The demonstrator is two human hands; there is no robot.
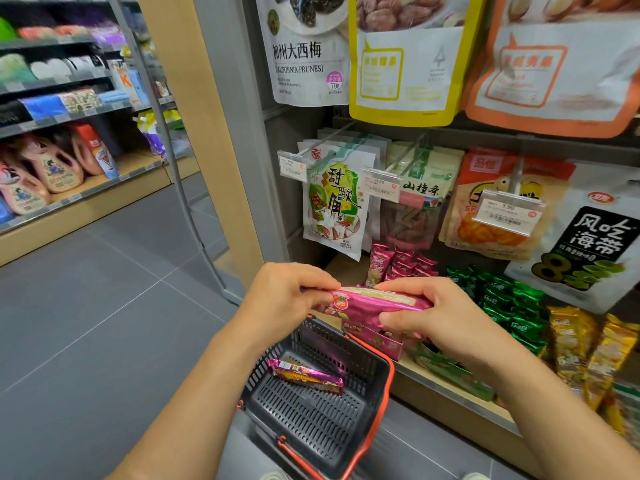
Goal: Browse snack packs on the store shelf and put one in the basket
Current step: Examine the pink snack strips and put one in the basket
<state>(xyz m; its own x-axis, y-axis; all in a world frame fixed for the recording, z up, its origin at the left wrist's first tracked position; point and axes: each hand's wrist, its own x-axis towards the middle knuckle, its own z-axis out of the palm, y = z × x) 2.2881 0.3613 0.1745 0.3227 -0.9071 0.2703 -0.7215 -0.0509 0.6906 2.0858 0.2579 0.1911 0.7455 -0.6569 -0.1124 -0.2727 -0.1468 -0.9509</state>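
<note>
Bright even light; edges warped, blurred; pouches glare.

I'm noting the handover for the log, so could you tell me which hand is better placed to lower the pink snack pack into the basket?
Probably the left hand: it holds the pink snack pack at the end directly above the basket, while the right hand sits over the shelf side.
</note>
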